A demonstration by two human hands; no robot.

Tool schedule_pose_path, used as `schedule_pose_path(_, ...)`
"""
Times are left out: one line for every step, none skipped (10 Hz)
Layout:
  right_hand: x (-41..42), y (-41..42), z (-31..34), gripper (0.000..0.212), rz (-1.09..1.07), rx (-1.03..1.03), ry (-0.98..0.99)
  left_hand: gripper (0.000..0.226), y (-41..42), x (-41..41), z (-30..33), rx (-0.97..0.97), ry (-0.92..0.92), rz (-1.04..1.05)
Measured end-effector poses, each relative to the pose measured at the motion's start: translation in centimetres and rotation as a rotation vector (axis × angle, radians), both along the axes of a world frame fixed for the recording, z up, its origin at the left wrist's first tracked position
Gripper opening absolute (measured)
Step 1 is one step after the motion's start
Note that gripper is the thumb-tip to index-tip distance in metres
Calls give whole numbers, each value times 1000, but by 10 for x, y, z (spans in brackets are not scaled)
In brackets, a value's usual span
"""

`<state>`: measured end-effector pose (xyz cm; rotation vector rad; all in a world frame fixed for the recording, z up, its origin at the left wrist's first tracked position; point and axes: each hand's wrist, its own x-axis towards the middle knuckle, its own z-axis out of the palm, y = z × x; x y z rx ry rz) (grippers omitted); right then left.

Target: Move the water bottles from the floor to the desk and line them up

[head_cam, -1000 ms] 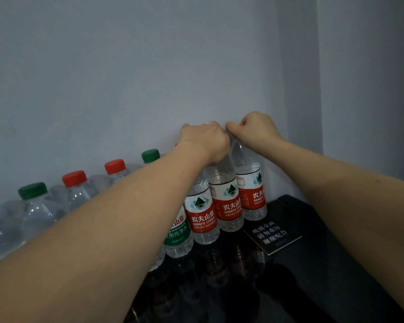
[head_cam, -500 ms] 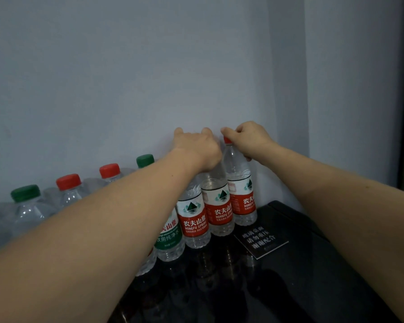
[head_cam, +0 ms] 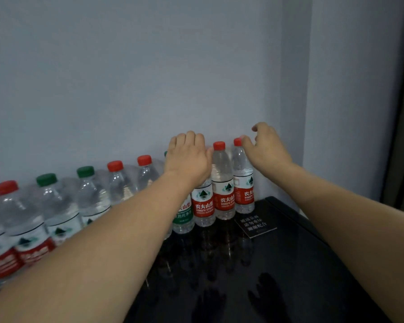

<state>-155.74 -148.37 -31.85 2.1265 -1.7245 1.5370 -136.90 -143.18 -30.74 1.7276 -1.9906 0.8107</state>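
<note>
- My left hand hovers, fingers relaxed and spread, over the top of a red-labelled bottle, hiding its cap; I grip nothing.
- My right hand is loose and open, its thumb touching the red cap of the end bottle, which stands upright nearest the wall corner.
- Between those two stands another red-capped bottle, upright and free of both hands.
- The row of water bottles runs along the wall on the glossy black desk, red and green caps mixed.
- A small black sign lies flat just before the end bottle.
</note>
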Motion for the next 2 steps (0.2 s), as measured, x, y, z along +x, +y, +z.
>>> schedule_pose_path(0,37,-12,54,43,4,-1,47,36,12,-4,-9,2,20)
schedule_pose_path(-8,67,-14,55,45,95,-48,48,67,25,-8,-20,-15,43)
